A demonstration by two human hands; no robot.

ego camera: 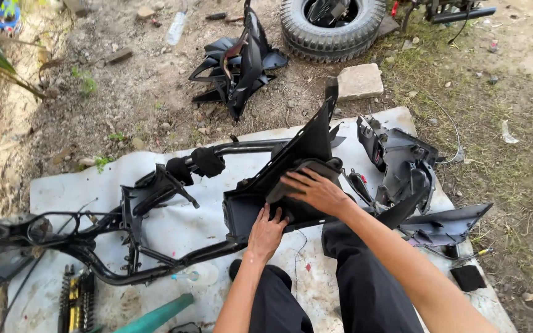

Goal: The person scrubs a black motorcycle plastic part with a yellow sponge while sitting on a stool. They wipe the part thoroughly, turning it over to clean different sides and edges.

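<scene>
While both hands, left and right, press flat on the black panel, fitting to the frame seems underway; alignment probably follows.

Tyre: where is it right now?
Head view, top centre-right: the tyre lies flat on the dirt, right of the loose black fairing pile, above the pale stone block.

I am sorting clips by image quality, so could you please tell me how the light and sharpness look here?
Head view: soft, shaded daylight, brighter on the dirt at upper left; both hands, left and right, look sharp on the black panel; black parts lose detail; the tyre bends slightly near the edge.
</scene>
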